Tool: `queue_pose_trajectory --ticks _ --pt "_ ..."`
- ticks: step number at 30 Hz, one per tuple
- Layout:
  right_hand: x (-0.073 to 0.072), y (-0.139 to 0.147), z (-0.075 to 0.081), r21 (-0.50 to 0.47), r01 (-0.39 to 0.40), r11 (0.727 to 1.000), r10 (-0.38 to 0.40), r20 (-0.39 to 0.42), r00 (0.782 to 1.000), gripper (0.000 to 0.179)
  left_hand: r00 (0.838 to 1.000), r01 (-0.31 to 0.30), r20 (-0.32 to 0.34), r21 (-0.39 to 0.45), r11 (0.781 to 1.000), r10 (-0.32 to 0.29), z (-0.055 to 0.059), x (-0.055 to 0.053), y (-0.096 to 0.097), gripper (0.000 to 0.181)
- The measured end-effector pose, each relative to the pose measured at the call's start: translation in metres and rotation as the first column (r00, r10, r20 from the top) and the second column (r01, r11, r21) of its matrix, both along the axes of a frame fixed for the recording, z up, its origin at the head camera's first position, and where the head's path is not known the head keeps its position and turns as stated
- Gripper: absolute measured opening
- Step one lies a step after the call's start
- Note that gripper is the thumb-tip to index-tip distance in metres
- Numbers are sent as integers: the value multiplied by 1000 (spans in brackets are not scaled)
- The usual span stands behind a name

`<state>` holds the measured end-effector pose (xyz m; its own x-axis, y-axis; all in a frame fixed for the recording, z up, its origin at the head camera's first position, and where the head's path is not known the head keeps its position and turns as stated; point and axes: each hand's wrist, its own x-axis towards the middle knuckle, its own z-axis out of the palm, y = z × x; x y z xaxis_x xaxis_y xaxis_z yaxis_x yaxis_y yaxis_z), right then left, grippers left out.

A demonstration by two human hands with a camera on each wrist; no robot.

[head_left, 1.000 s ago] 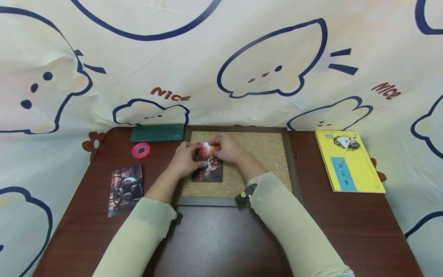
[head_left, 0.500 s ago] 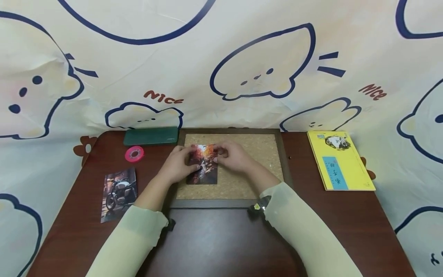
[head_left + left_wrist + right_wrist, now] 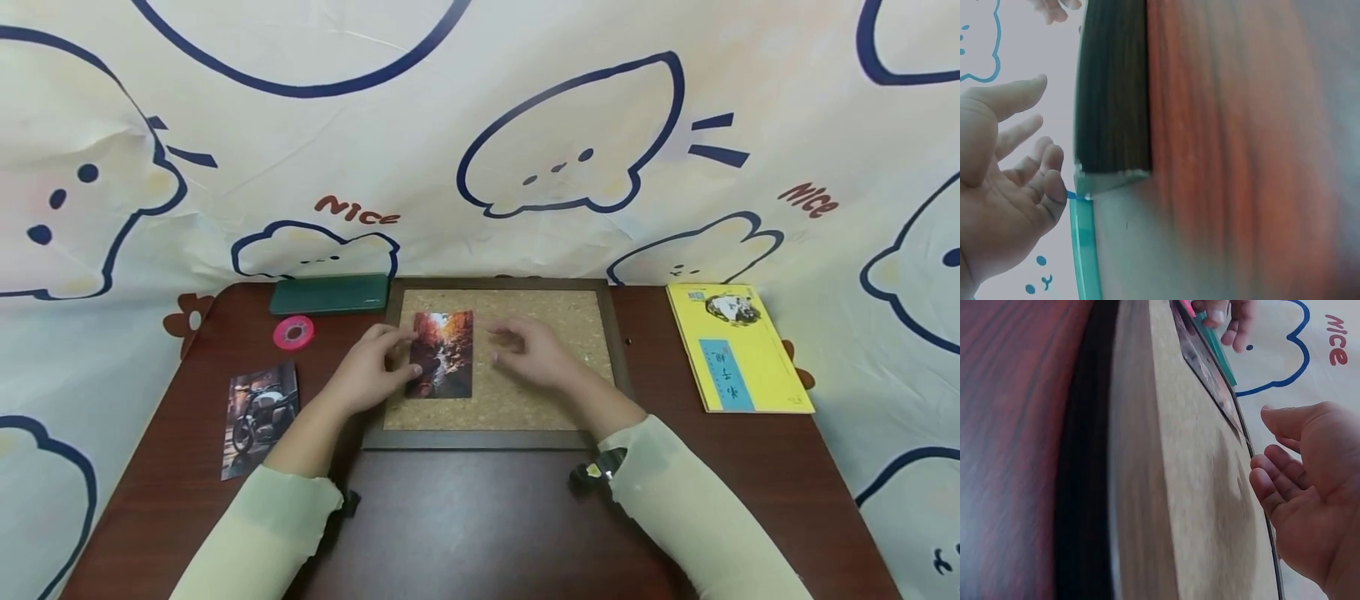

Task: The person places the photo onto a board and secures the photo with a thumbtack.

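Note:
A photo (image 3: pixel 446 358) of a stream among orange foliage lies flat on the left part of a brown-framed cork board (image 3: pixel 540 408). Beside its left edge is my left hand (image 3: pixel 371 367), fingers loosely bent and thumb tip at the photo's edge; whether they touch cannot be told. The left wrist view shows that hand (image 3: pixel 1010 175) holding nothing. My right hand (image 3: pixel 536 354) hovers over the cork to the right of the photo, apart from it. In the right wrist view the right hand (image 3: pixel 1316 494) has relaxed fingers with nothing between them.
A motorcycle photo (image 3: pixel 261 421) lies on the table left of the board. Above it are a pink round dispenser (image 3: pixel 293 332) and a dark green case (image 3: pixel 328 295). A yellow book (image 3: pixel 757 358) lies at the right. A patterned cloth (image 3: pixel 420 167) hangs behind.
Both hands have come off the photo and moved apart, the left to the left, the right to the right. The photo now lies uncovered on the cork.

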<state>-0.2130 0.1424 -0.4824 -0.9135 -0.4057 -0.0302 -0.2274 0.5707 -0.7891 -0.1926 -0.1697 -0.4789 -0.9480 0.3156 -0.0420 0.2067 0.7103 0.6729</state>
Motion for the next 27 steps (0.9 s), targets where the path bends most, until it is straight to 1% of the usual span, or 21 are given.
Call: queue_pose_trajectory --ticks 4,8,13,20,27 --pt "6 15 3 10 16 1000 -15 -36 999 45 1000 5 -18 9 1000 -5 3 4 -4 48" --pt "10 29 4 0 19 1000 -19 -74 997 42 1000 -12 -23 6 1000 13 6 7 -9 47" --pt "17 47 2 -12 32 999 -33 -95 995 41 999 -29 -20 -8 1000 29 6 10 -19 48" --pt "26 72 1 62 76 995 -67 -145 987 39 998 -58 -29 -27 998 57 4 17 -34 46" --pt "33 95 5 75 106 992 -92 -179 980 37 997 -74 -28 -37 997 73 6 22 -47 47"
